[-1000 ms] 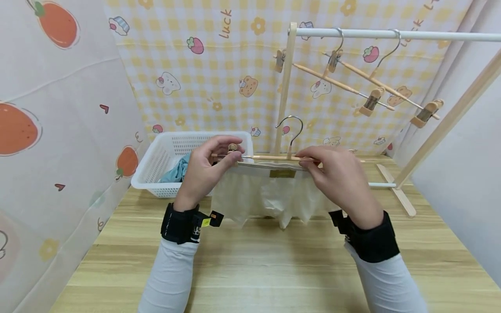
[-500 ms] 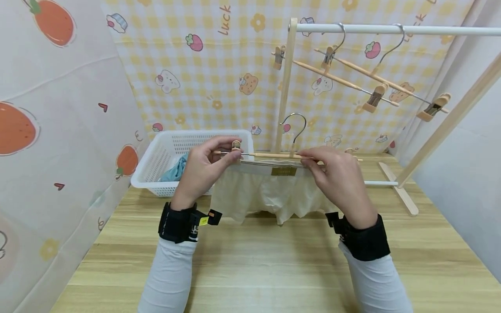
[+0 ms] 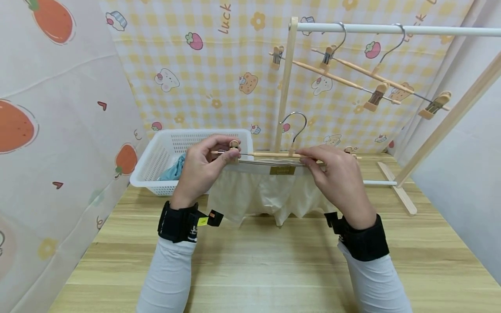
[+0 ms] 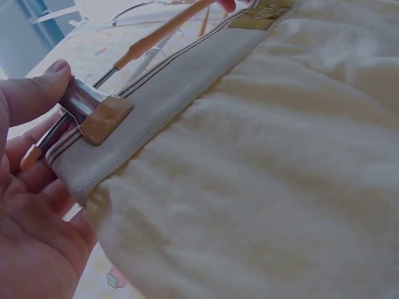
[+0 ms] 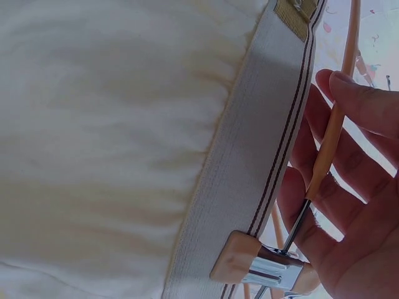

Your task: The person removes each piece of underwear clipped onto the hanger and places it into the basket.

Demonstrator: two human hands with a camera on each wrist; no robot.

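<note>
Clip hanger (image 3: 270, 154) level, long axis left-right, hook up, cream shorts (image 3: 266, 195) clipped below; both hands pinching its ends.

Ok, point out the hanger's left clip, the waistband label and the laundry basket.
left clip (image 4: 105, 118), left wrist view, wooden pad face.
waistband label (image 3: 282, 170), head view, label centre.
laundry basket (image 3: 156, 158), head view, left wall.

Basket (image 3: 156, 167) left on table (image 3: 274, 269); rack (image 3: 391, 29) right behind; shorts (image 3: 258, 195) hang between.
</note>
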